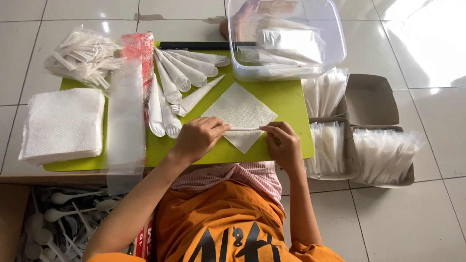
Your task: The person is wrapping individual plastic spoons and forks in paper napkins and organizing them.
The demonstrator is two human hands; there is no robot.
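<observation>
Napkin [239, 112] lies as a diamond at centre of our green board [286, 99], both hands pinching its folded lower edge: left hand [198, 138], right hand [284, 143]. At nine o'clock we see a napkin stack [63, 123]; at twelve, a clear tub [286, 36]; at three, cardboard trays [369, 145] of white sachets.

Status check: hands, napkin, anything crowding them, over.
Left hand and right hand both pinch a thin white plastic utensil across the square white paper napkin. Napkin flat on green board. Wrapped white utensils lie just left, apart.
</observation>
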